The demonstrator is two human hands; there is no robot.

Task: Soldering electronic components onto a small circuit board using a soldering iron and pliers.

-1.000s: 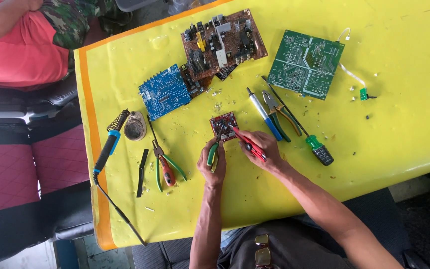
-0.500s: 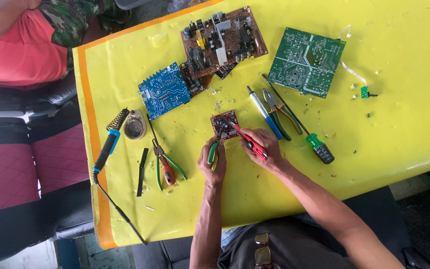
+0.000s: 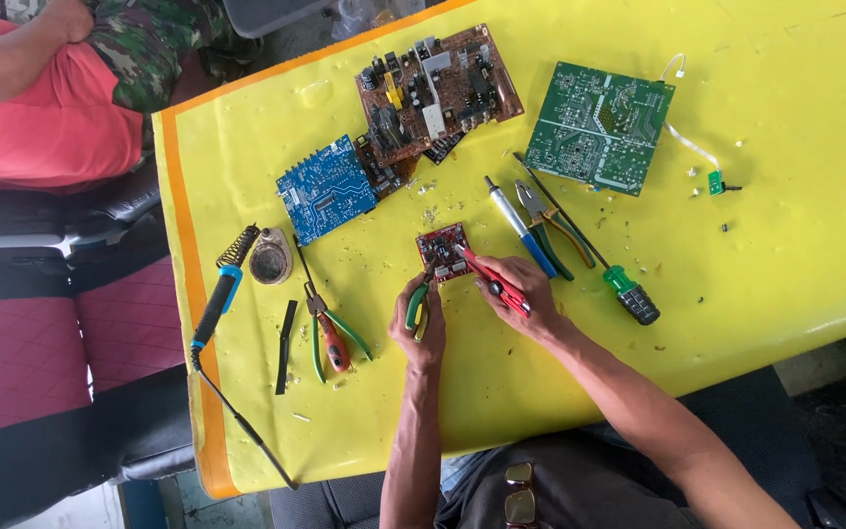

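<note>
On the yellow-covered bench (image 3: 785, 255) a small red circuit board (image 3: 443, 251) lies near the middle, and both hands work at it from the six o'clock side. The left hand (image 3: 421, 328) has its fingers closed round a green-handled tool (image 3: 416, 306), whose tip reaches the board's seven o'clock corner. The right hand (image 3: 521, 292) has its fingers wrapped round a red-handled tool (image 3: 494, 283), whose nose touches the board's four o'clock edge.

At ten o'clock from the red board lies a blue circuit board (image 3: 325, 191), touching a larger brown circuit board (image 3: 438, 93) that sits at twelve o'clock. A green circuit board (image 3: 599, 127) lies at two o'clock, with a thin white lead running to a tiny green part (image 3: 714, 182) further toward three o'clock.

Just beside the right hand, at two o'clock from it, lie a blue-handled screwdriver (image 3: 521, 227), a pair of green-handled pliers (image 3: 555, 223) and a long screwdriver with a green and black handle (image 3: 629, 294), all slanted alike.

At nine o'clock from the left hand lie red-and-green-handled pliers (image 3: 330, 333), a black strip (image 3: 286, 348), a round tin of brownish paste (image 3: 270, 257) and a blue-handled soldering iron (image 3: 215, 299) with a coiled stand end, its black cord trailing to six o'clock.

Another person in a red top (image 3: 46, 127) sits off the bench's ten o'clock corner
</note>
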